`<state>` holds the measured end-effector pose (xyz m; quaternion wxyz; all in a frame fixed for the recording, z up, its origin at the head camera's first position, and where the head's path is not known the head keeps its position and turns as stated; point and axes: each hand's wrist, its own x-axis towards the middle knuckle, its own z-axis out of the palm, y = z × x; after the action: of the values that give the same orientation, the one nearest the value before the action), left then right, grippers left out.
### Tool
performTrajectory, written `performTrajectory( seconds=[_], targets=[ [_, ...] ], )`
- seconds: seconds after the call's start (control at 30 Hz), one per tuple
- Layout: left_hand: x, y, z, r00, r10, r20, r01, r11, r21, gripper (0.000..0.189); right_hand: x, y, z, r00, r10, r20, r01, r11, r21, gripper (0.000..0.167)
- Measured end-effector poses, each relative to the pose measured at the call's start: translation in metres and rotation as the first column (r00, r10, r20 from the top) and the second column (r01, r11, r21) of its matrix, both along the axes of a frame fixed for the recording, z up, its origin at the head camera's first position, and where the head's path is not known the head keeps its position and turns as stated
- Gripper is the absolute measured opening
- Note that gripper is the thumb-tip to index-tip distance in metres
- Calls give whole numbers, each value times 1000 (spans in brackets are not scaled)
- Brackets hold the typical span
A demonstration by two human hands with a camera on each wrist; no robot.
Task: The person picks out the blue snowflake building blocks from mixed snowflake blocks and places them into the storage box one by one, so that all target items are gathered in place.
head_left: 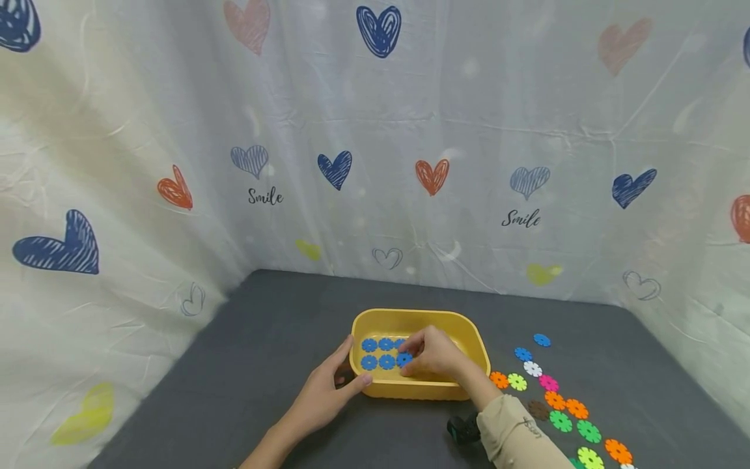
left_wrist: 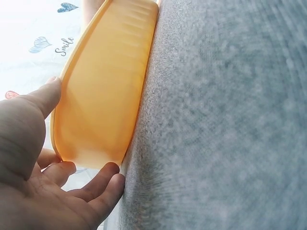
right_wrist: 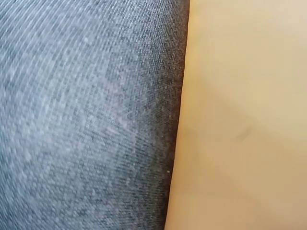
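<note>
A yellow plastic basin [head_left: 418, 391] sits on the dark grey table. At its left end my left hand [head_left: 321, 396] holds it, thumb at the rim and fingers against the end wall, as the left wrist view also shows. Inside, blue notched discs [head_left: 386, 361] lie in two rows on the left part of the floor. My right hand [head_left: 436, 354] reaches in over the front rim and pinches the rightmost blue disc [head_left: 404, 359] of the near row. Its fingers partly cover the far row's right disc. The right wrist view shows only basin wall and table cloth.
Right of the basin, loose notched discs in several colours trail toward the front, among them orange [head_left: 577, 408], green [head_left: 588, 431] and white [head_left: 532, 369]. Two blue discs [head_left: 523, 354] lie farther back. A heart-printed curtain [head_left: 387, 215] encloses the table's back and sides.
</note>
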<state>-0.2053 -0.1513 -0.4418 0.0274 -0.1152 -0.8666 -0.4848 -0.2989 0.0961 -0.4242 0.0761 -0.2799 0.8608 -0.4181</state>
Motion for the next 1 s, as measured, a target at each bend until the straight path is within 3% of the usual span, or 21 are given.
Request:
performTrajectory(
  seconds=[1.0],
  targets=[
    [1,2,1,1000,-1,-25,1,1000,14,85,-1,0,-4,999,-43,18,43,999,-4,21]
  ],
)
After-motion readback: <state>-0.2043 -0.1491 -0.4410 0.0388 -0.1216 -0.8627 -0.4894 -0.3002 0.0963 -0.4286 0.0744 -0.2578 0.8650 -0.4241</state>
